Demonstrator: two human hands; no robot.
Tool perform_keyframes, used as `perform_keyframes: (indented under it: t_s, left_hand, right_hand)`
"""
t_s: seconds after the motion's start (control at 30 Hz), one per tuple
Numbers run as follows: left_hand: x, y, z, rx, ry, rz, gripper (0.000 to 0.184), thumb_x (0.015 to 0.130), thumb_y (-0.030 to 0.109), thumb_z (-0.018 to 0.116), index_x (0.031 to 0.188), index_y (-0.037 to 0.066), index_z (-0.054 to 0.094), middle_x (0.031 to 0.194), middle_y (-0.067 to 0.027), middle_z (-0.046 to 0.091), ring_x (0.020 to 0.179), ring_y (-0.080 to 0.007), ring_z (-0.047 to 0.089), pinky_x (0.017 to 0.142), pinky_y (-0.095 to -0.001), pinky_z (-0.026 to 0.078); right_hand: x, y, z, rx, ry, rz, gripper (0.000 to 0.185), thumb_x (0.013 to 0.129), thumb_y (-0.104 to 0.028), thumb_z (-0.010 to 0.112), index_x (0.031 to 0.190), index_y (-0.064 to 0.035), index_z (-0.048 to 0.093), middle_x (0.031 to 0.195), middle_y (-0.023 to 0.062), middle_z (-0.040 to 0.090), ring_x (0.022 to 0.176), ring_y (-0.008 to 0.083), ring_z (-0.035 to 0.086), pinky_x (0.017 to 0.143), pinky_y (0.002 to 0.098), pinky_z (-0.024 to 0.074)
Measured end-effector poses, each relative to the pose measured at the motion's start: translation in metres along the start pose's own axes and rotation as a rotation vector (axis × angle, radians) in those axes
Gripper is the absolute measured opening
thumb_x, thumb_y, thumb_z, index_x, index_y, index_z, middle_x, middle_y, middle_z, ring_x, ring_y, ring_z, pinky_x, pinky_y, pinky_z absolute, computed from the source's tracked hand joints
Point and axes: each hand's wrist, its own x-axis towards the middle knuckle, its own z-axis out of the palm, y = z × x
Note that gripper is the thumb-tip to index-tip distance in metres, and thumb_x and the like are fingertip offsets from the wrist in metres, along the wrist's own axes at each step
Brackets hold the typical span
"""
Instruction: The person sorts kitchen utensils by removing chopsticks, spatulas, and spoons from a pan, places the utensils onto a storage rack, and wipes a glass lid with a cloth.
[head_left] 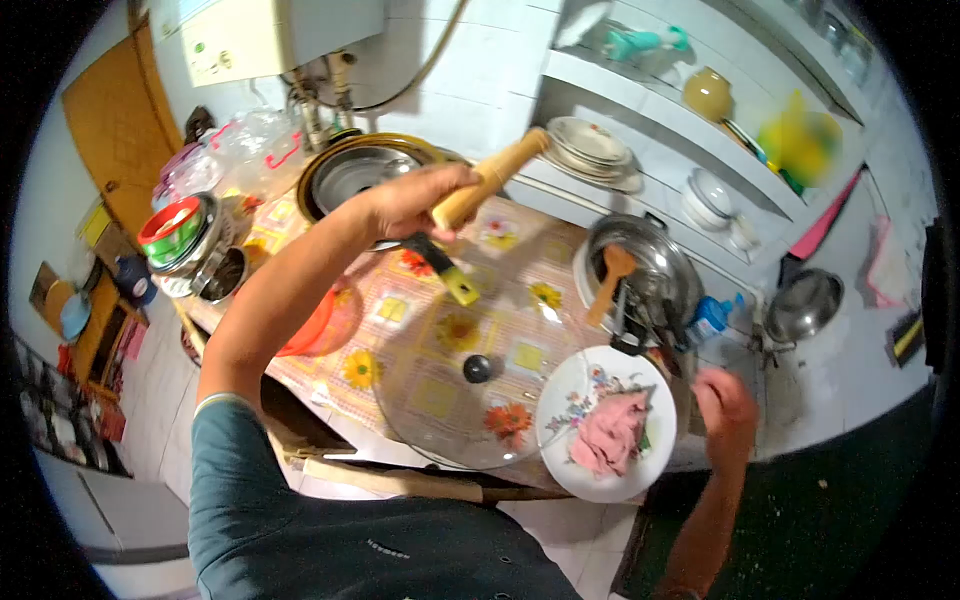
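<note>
My left hand [428, 196] is wrapped round a wooden rolling pin [490, 182], held up over the far part of the table and pointing toward the back right. Beneath it is a pan handle [445, 270], black with a yellow-green end. Lower right, a white floral plate [556, 408] bears a slab of raw pink meat [610, 434]. The plate's left edge meets a clear glass lid [440, 410] with a black knob. My right hand [726, 405] is just right of the plate, fingers curled; whether something is in them is hidden.
A steel pot [672, 262] holds a wooden spatula [612, 280] and other utensils, with a blue bottle [710, 320] beside it. Stacked plates [590, 150] stand at the back. Large pans [365, 172], stacked bowls [172, 232] and plastic bags [250, 150] crowd the left.
</note>
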Motion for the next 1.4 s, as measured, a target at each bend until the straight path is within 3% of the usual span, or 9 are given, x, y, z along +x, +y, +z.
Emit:
perform_keyframes:
  t_s: [0.1,0.23,0.3,0.37,0.9,1.13,1.2,1.3,1.4]
  left_hand:
    - [0.001,-0.01,0.06,0.016,-0.246,-0.04,0.042,0.089,0.045,0.053,0.109,0.009,0.048,0.078,-0.0053,0.058,0.063,-0.0116,0.057,0.047,-0.0211,0.047]
    - [0.004,-0.027,0.129,-0.03,-0.513,-0.184,0.044,0.089,0.044,0.054,0.117,0.01,0.047,0.079,-0.0082,0.061,0.06,-0.0106,0.057,0.043,-0.0204,0.044]
    - [0.006,-0.035,0.154,-0.08,-0.569,-0.218,0.045,0.089,0.042,0.055,0.118,0.009,0.048,0.08,-0.0091,0.062,0.058,-0.0107,0.057,0.043,-0.0197,0.044]
    - [0.007,-0.036,0.171,-0.186,-0.553,-0.26,0.047,0.089,0.039,0.056,0.121,0.006,0.047,0.081,-0.0104,0.062,0.058,-0.0106,0.058,0.043,-0.0193,0.045]
    - [-0.01,-0.055,0.211,-0.154,-0.22,0.218,0.039,0.088,0.01,0.06,0.125,0.009,0.046,0.1,-0.0063,0.061,0.081,-0.0123,0.062,0.062,-0.021,0.049]
    - [-0.018,-0.059,0.204,-0.085,-0.231,0.332,0.042,0.084,0.004,0.065,0.121,0.008,0.048,0.098,-0.0004,0.06,0.084,-0.0078,0.059,0.068,-0.0213,0.049]
    - [-0.016,-0.061,0.202,-0.035,-0.18,0.543,0.043,0.081,0.001,0.067,0.119,0.006,0.05,0.099,-0.0002,0.06,0.084,-0.0072,0.058,0.068,-0.0216,0.049]
    - [-0.018,-0.063,0.183,-0.004,-0.221,0.464,0.046,0.079,0.004,0.071,0.12,0.005,0.05,0.108,-0.0023,0.058,0.095,-0.0105,0.056,0.085,-0.0257,0.046]
    - [-0.024,-0.063,0.17,-0.028,-0.225,0.41,0.043,0.079,0.004,0.07,0.118,0.005,0.052,0.108,-0.0026,0.058,0.096,-0.0108,0.056,0.084,-0.0258,0.046]
  right_hand:
    - [0.023,-0.009,0.019,0.3,-0.04,-0.031,0.048,0.074,-0.002,0.069,0.12,-0.0046,0.055,0.116,0.0102,0.055,0.096,0.0181,0.057,0.082,0.0294,0.0477]
    - [0.047,-0.04,0.02,0.125,-0.009,-0.214,0.073,0.068,-0.006,0.074,0.133,-0.0076,0.042,0.136,0.0118,0.036,0.114,0.0246,0.047,0.088,0.0339,0.0469]
    - [0.054,-0.025,0.013,-0.003,-0.05,-0.3,0.067,0.068,-0.007,0.076,0.129,-0.0055,0.046,0.123,0.0128,0.049,0.102,0.0224,0.055,0.084,0.0328,0.0483]
    - [0.05,-0.01,0.006,0.405,-0.218,-0.029,0.053,0.072,-0.007,0.075,0.119,-0.0036,0.05,0.103,0.0093,0.058,0.087,0.0149,0.058,0.075,0.0283,0.0501]
    - [0.016,0.047,-0.02,0.554,-0.311,0.187,0.023,0.085,-0.02,0.063,0.096,-0.002,0.055,0.073,0.0009,0.056,0.06,0.0064,0.05,0.054,0.0211,0.0404]
    - [0.007,0.025,-0.008,0.646,-0.178,0.054,0.028,0.082,-0.011,0.063,0.106,0.0004,0.054,0.084,0.0028,0.055,0.075,0.009,0.053,0.067,0.0232,0.0437]
    - [0.008,0.015,-0.003,0.529,-0.125,-0.115,0.034,0.08,-0.008,0.065,0.111,0.0005,0.053,0.09,0.004,0.055,0.083,0.0114,0.053,0.074,0.0249,0.0436]
    - [0.011,0.006,0.005,0.465,-0.121,-0.188,0.036,0.078,-0.006,0.066,0.111,-0.0005,0.053,0.093,0.005,0.055,0.085,0.0131,0.054,0.075,0.0258,0.0439]
    - [0.013,-0.001,0.016,0.428,-0.083,-0.223,0.037,0.076,-0.004,0.069,0.11,0.0,0.055,0.096,0.0068,0.055,0.088,0.015,0.055,0.077,0.0272,0.0442]
